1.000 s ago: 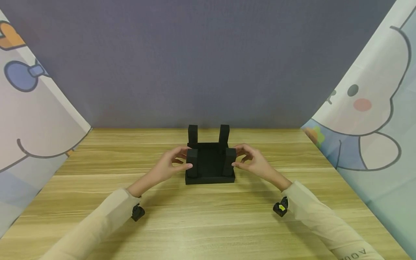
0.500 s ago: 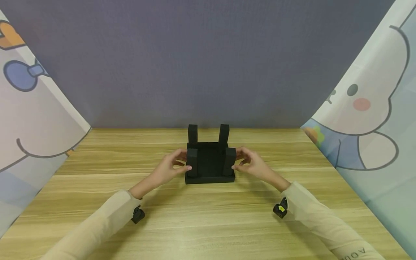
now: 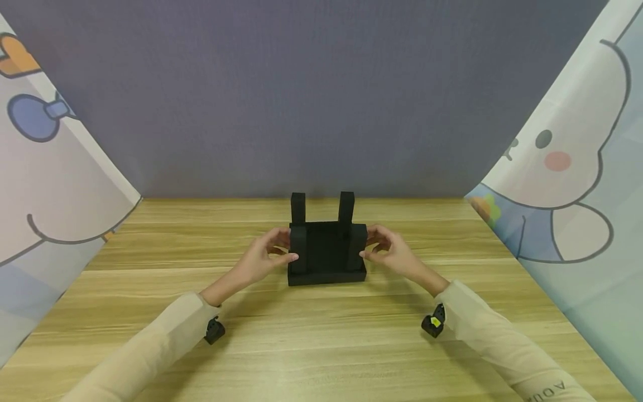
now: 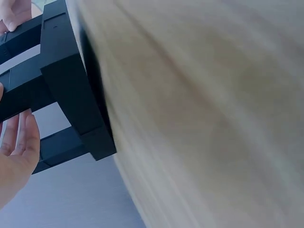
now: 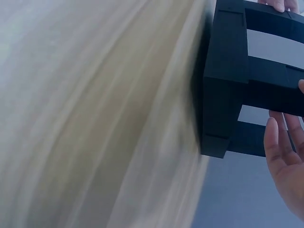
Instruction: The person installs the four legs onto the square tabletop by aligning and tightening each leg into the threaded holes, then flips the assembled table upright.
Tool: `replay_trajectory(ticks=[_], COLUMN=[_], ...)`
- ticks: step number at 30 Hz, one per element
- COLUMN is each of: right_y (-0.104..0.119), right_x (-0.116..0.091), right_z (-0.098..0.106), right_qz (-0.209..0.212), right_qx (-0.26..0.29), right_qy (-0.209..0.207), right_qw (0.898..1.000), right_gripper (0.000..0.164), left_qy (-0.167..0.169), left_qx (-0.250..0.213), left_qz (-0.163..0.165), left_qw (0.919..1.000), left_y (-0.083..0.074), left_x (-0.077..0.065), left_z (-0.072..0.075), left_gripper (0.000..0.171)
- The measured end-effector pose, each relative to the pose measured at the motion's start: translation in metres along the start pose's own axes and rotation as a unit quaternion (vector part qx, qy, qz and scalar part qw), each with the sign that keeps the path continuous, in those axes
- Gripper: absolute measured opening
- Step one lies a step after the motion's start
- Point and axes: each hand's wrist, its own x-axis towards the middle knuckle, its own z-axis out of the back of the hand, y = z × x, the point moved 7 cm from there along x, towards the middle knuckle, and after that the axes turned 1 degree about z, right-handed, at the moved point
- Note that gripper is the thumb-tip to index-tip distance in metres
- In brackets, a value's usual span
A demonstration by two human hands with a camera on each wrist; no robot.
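A black square base with black posts standing up at its corners sits in the middle of the wooden table; it resembles an upturned small table. My left hand pinches the near left post, thumb on its near face and fingers on its outer side and behind. On the other side my right hand grips the near right post the same way. In the left wrist view, a dark gap or shadow shows between the base and the table. Whether the base is fully off the table I cannot tell.
The wooden table surrounds the base. Close behind the far posts rises a grey-blue panel. Cloths printed with cartoon figures hang at the left and right.
The base's near side has risen slightly and looks a little larger, shifting slightly right. The near posts' tops have moved up in view. Both hands keep their hold.
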Motion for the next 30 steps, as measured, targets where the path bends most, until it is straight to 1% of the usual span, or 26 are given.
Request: replay_trajectory(ticks=[4,8,12,16,21,30], right_y=[0.003,0.007,0.012,0.016,0.018,0.019], right_x=[0.002,0.003,0.004,0.007,0.011,0.015], right_z=[0.004,0.007,0.011,0.015,0.018,0.019], right_qz=[0.006,0.014,0.017,0.009,-0.01,-0.02], right_qx=[0.026,0.06,0.067,0.068,0.092,0.129], right_qy=[-0.012,-0.02,-0.037,-0.057,-0.076,-0.079], right_qw=[1.0,0.998,0.997,0.996,0.993,0.988], right_gripper=[0.041,0.04,0.039,0.04,0.041,0.04], left_qy=[-0.002,-0.001,-0.002,-0.012,-0.021,-0.019], left_qx=[-0.017,-0.051,-0.078,-0.089,-0.099,-0.127], left_qz=[0.003,0.001,-0.003,0.003,0.01,0.035], left_qw=[0.9998,0.9987,0.997,0.9959,0.9949,0.9911], left_y=[-0.003,-0.009,-0.013,-0.015,-0.018,-0.019], left_x=[0.003,0.005,0.008,0.011,0.014,0.018], left_z=[0.004,0.008,0.011,0.014,0.016,0.017], left_gripper=[0.047,0.049,0.049,0.05,0.05,0.049])
